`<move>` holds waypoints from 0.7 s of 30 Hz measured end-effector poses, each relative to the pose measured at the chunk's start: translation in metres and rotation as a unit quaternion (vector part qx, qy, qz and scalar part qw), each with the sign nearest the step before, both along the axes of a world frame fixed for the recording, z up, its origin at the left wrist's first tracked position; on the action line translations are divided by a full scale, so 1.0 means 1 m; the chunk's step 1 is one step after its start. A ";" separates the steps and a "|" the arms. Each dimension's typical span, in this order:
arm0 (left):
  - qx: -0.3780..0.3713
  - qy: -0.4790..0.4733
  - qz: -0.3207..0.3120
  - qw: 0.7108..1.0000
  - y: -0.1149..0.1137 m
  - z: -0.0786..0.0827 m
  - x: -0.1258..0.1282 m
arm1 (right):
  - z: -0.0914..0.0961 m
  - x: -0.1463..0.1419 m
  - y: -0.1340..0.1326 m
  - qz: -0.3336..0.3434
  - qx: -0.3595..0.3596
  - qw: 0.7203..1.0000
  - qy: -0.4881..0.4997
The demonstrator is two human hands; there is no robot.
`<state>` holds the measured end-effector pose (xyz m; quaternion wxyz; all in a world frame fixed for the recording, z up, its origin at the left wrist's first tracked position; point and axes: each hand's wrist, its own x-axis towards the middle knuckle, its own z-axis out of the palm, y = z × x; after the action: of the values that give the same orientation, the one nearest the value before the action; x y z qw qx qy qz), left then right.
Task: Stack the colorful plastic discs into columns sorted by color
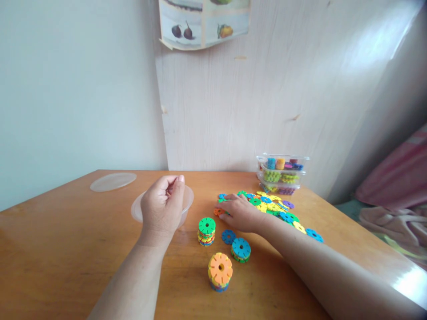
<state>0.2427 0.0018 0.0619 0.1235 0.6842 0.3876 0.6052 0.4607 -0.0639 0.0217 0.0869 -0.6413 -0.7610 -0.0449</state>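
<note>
My left hand [163,208] is raised in front of a clear plastic bowl [188,200], fingers curled in and thumb on top. Whatever it holds, if anything, is hidden. My right hand [242,213] lies palm down at the left end of a spread of notched plastic discs [273,206]. Its fingers are stretched out over several discs, next to an orange disc [218,212]. Nearer to me stand a stack with a green disc on top [207,226], a stack topped by an orange disc [220,269] and a low stack with a blue top [240,249]. A single blue disc [228,236] lies beside the low stack.
A round translucent lid [113,182] lies at the back left of the wooden table [66,249]. Clear stacked boxes [283,174] with colourful pieces stand at the back right. Behind the table is a wall with a fruit poster [204,26]. Fabric [396,226] lies beyond the right edge.
</note>
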 end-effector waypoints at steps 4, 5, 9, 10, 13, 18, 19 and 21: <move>-0.003 -0.004 -0.006 1.000 0.001 -0.001 0.000 | -0.001 0.002 0.002 -0.015 0.007 1.000 -0.004; -0.003 -0.005 -0.008 1.000 0.001 -0.002 0.000 | 0.001 0.004 0.001 -0.013 0.015 1.000 0.003; 0.001 -0.004 -0.005 1.000 0.002 -0.002 0.000 | 0.009 0.011 -0.002 0.001 0.010 0.997 0.074; 0.003 -0.003 -0.005 1.000 0.001 -0.002 0.000 | 0.010 0.012 -0.002 -0.007 -0.007 0.994 0.106; 0.004 -0.003 -0.008 1.000 0.001 -0.001 0.000 | 0.007 0.017 -0.001 -0.054 -0.065 0.976 0.200; 0.004 -0.001 -0.006 1.000 0.001 -0.002 0.000 | 0.003 0.027 0.001 -0.111 -0.047 0.967 0.226; 0.002 -0.002 -0.007 1.000 0.001 -0.002 0.000 | 0.004 0.029 0.001 -0.121 -0.037 0.968 0.215; 0.000 -0.003 -0.010 1.000 0.001 -0.002 0.000 | 0.007 0.032 0.000 -0.130 -0.025 0.972 0.193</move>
<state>0.2424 0.0032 0.0597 0.1308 0.6865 0.3807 0.6055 0.4932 -0.0639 0.0291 0.2096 -0.7331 -0.6410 0.0879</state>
